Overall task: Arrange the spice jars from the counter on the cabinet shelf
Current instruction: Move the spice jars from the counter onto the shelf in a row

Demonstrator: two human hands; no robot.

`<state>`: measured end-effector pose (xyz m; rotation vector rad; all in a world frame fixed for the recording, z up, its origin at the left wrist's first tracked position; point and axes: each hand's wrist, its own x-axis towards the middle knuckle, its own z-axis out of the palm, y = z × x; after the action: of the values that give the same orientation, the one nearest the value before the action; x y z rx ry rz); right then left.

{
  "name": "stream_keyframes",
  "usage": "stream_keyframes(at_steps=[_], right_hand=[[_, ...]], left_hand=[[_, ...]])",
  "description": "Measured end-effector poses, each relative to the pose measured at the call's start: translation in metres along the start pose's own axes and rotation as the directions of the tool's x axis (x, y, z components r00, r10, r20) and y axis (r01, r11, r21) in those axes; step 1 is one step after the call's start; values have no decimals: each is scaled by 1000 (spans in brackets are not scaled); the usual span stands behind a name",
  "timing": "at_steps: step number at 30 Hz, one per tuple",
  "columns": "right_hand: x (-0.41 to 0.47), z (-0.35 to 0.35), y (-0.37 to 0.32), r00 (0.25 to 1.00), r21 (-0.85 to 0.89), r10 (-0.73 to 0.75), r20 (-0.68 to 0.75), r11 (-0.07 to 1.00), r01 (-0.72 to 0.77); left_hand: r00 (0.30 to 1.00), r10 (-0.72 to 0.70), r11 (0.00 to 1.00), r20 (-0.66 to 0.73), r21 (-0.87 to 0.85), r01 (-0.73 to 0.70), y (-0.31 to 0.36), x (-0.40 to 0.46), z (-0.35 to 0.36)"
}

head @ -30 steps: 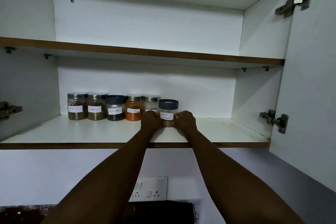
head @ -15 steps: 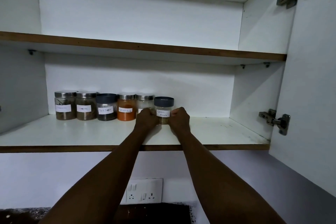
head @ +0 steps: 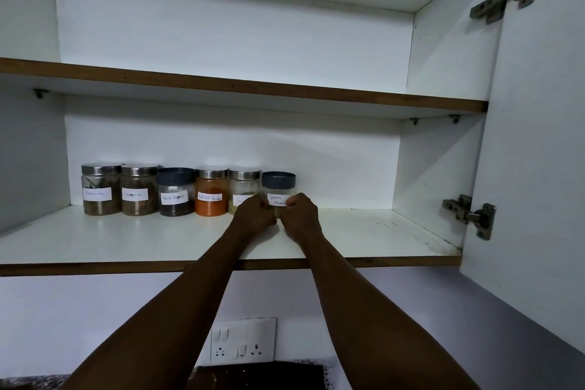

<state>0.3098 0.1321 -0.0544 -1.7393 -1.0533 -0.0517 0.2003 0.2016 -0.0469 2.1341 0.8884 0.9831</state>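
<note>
Several labelled spice jars stand in a row at the back of the lower cabinet shelf. The rightmost is the garam masala jar with a dark grey lid. My left hand grips its lower left side and my right hand grips its lower right side, both hiding the jar's base. To its left stand a steel-lidded jar, partly hidden by my left hand, the red chilli powder jar, the black pepper jar and two brownish steel-lidded jars.
The upper shelf holds nothing. The open cabinet door with two hinges stands at the right. A wall socket plate sits below the cabinet, above a dark counter edge.
Both hands have pushed the garam masala jar back, from in front of the row into line next to the steel-lidded jar. The view has shifted slightly.
</note>
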Motion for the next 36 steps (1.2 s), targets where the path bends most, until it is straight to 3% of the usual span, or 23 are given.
stream_keyframes(at_steps=[9, 30, 34, 36], right_hand=[[-1, -4, -4, 999, -38, 3, 51, 999, -1], [-8, -9, -10, 998, -89, 19, 63, 996, -13], [-11, -10, -14, 998, -51, 65, -12, 997, -66], [-16, -14, -22, 995, -60, 75, -61, 995, -79]], left_hand=[[998, 48, 999, 43, 7, -48, 1, 2, 4], [998, 3, 1000, 66, 6, -3, 5, -5, -2], [1000, 16, 998, 18, 59, -17, 7, -9, -2], [997, 80, 980, 21, 182, -82, 16, -14, -4]])
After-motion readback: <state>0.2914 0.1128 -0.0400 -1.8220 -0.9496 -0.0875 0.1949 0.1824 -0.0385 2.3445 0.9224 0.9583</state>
